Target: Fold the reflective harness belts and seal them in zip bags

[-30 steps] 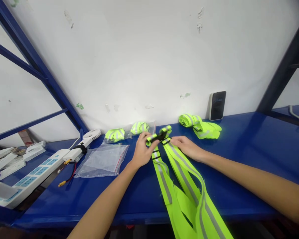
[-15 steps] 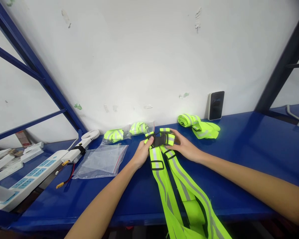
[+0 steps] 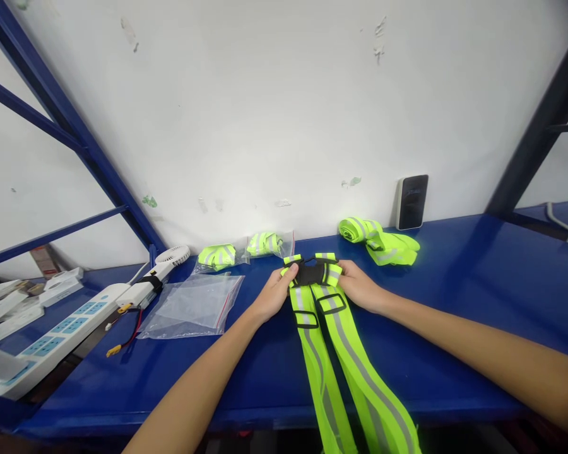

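A neon-yellow reflective strap vest (image 3: 341, 353) with grey stripes lies on the blue table (image 3: 478, 296) and hangs over its front edge. Its black top end (image 3: 312, 272) is pinched between both hands. My left hand (image 3: 274, 291) grips the left side of that end, fingers closed. My right hand (image 3: 357, 285) grips the right side, fingers closed too. Two black sliders (image 3: 319, 310) sit on the straps just below the hands.
Empty clear zip bags (image 3: 194, 306) lie left of my hands. Two bagged folded vests (image 3: 239, 251) and a loose folded vest (image 3: 381, 239) sit by the wall. A phone (image 3: 411, 202) leans on the wall. A white fan (image 3: 163, 268) and power strip (image 3: 52, 343) lie at the left.
Both hands came together on the vest's black top end and pulled it nearer. The two straps now lie side by side and straighter.
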Available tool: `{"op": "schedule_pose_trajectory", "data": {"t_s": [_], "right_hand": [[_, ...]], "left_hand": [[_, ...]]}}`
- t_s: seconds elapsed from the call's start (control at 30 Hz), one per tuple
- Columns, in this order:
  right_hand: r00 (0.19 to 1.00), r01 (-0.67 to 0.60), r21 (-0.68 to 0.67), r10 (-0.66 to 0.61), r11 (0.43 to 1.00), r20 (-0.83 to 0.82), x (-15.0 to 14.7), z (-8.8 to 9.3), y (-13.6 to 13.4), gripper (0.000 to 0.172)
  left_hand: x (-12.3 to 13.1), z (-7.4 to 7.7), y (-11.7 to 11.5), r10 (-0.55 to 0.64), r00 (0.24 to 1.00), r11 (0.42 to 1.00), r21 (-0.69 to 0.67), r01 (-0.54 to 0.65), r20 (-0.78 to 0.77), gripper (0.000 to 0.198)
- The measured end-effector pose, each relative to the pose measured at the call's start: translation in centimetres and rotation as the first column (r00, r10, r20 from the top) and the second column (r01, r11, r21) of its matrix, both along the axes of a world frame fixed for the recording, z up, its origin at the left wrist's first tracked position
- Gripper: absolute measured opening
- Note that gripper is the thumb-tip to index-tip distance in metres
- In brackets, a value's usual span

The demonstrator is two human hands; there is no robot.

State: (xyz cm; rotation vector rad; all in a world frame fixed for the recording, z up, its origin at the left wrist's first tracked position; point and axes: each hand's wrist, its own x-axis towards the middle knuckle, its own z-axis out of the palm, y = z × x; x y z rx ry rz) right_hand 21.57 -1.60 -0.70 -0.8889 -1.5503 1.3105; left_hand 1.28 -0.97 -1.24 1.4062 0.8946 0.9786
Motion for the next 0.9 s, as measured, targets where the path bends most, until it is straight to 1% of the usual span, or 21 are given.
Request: {"op": "schedule_pose_trajectory", "data": {"t_s": [0.03, 0.1, 0.13, 0.17, 0.2, 0.3, 0.37, 0.47, 0.53, 0.6, 0.67, 0.8, 0.9], "right_hand": [[1.0, 0.013, -0.001, -0.013, 1.0, -0.008, 0.0, -0.1, 0.0, 0.022], [0.998, 0.038, -0.015, -0.039, 0.999, -0.057, -0.1, -0.2, 0.0, 0.021], [0.994, 0.043, -0.034, -0.046, 0.998, -0.095, -0.1, -0.2, -0.1, 0.022], [0.989, 0.042, -0.063, -0.05, 0.997, -0.137, -0.2, -0.2, -0.1, 0.022], [0.984, 0.033, -0.101, -0.05, 0.994, -0.173, -0.2, -0.1, -0.1, 0.022], [0.971, -0.016, -0.219, -0.037, 0.976, -0.235, -0.4, 0.1, -0.3, 0.02], [0.963, -0.049, -0.274, -0.027, 0.96, -0.269, -0.6, 0.2, -0.3, 0.02], [0.94, -0.11, -0.325, -0.008, 0.939, -0.342, -0.7, 0.1, -0.3, 0.017], [0.927, -0.141, -0.344, 0.002, 0.928, -0.375, -0.8, 0.1, -0.4, 0.014], [0.925, -0.14, -0.36, -0.008, 0.922, -0.38, -0.8, 0.2, -0.4, 0.011], [0.932, -0.132, -0.37, -0.012, 0.919, -0.363, -0.8, 0.4, -0.5, 0.009], [0.945, -0.126, -0.343, 0.007, 0.931, -0.327, -0.7, 0.7, -0.7, 0.009], [0.959, -0.079, -0.342, -0.022, 0.936, -0.283, -0.7, 0.5, -0.7, 0.008]], "left_hand": [[-0.1, 0.2, -0.1, -0.051, 0.999, 0.998, 0.025, 0.051, 0.012, 0.054], [-0.2, 0.6, -0.4, -0.189, 0.981, 0.98, 0.068, 0.187, 0.031, 0.053], [-0.2, 0.7, -0.5, -0.237, 0.971, 0.969, 0.079, 0.234, 0.026, 0.055], [-0.2, 0.9, -0.6, -0.253, 0.967, 0.965, 0.08, 0.251, 0.013, 0.056], [-0.1, 0.9, -0.7, -0.242, 0.97, 0.968, 0.072, 0.242, -0.003, 0.053], [0.2, 0.6, -0.5, -0.161, 0.987, 0.986, 0.036, 0.162, -0.01, 0.036], [0.4, 0.1, -0.2, -0.146, 0.989, 0.989, 0.014, 0.146, 0.029, 0.034], [0.6, -0.4, 0.0, -0.108, 0.99, 0.994, -0.004, 0.109, 0.086, 0.039], [0.7, -0.6, -0.1, -0.087, 0.987, 0.996, -0.024, 0.091, 0.132, 0.041], [0.9, -0.7, -0.2, -0.072, 0.981, 0.995, -0.056, 0.083, 0.18, 0.041], [1.1, -0.6, -0.4, -0.057, 0.979, 0.994, -0.085, 0.075, 0.197, 0.039], [1.2, -0.5, -0.4, -0.01, 0.991, 0.997, -0.08, 0.021, 0.136, 0.037], [1.1, -0.4, -0.3, 0.025, 0.995, 0.998, -0.058, -0.019, 0.098, 0.036]]}}
